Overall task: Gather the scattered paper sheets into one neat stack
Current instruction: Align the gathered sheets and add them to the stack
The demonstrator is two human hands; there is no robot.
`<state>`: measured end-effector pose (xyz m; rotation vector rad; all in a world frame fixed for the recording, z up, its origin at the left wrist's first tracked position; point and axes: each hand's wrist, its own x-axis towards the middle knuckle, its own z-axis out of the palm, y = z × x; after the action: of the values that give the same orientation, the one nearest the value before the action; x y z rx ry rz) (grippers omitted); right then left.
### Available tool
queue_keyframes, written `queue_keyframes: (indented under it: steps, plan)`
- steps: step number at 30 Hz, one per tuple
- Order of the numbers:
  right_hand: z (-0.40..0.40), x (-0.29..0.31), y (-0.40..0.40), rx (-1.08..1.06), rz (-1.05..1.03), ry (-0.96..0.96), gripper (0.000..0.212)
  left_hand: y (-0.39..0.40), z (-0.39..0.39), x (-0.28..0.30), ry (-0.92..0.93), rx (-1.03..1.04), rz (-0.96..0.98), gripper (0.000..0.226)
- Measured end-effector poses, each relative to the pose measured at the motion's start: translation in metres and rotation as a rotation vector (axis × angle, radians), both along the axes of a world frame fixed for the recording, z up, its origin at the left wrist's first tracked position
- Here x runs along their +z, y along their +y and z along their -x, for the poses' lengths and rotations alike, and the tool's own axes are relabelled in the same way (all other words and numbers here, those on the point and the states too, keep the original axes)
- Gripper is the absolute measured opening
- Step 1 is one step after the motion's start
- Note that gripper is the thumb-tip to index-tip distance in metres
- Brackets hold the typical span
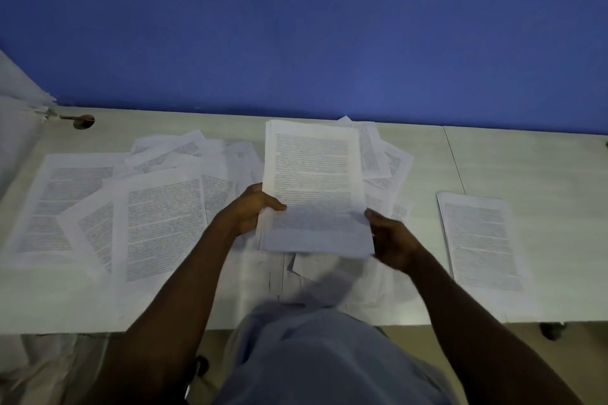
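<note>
both hands held a thick bundle of white printed paper sheets (312,187) lifted above the pale grey bench (493,158), its far end tipped up and away from the person. the left hand (251,212) gripped the bundle's left edge, thumb curled over the top page and fingers underneath; the right hand (390,238) pinched the near right corner the same way. holding it by both sides looked like a way to keep the pages from sliding apart and to square their edges. more loose printed sheets (138,207) lay overlapping and skewed across the bench to the left, others fanned out behind and under the bundle, and a small separate pile of printed pages (480,240) sat well apart on the right. by my reading the gathering was partly done, with the left spread not yet collected. a blue wall (296,26) rose behind the bench.
</note>
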<state>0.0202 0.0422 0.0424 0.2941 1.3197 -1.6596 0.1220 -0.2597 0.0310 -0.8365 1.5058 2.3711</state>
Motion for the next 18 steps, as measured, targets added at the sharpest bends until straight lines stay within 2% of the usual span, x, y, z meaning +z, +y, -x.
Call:
queue_keyframes:
  steps: [4,6,8,13,16,18]
  plan:
    - [0.028,0.011,0.003,0.038,-0.022,0.087,0.047,0.039,0.015,0.013,-0.033,-0.328,-0.038,0.046]
    - [0.037,0.011,-0.001,0.067,0.019,0.162,0.051,0.064,0.025,0.012,-0.037,-0.418,-0.012,0.048]
    - [0.044,0.007,0.008,0.059,0.018,0.192,0.050,0.074,0.033,0.006,-0.051,-0.359,0.066,0.053]
    - [0.055,-0.010,0.068,0.120,-0.141,0.211,0.035,0.106,0.058,-0.009,-0.150,0.075,0.164,0.054]
    - [0.070,-0.026,0.112,-0.020,-0.308,0.271,0.029,0.165,0.085,-0.013,-0.134,0.116,0.157,0.048]
    - [0.083,-0.032,0.149,-0.073,-0.536,0.398,0.028,0.206,0.106,-0.019,-0.125,0.047,0.207,0.046]
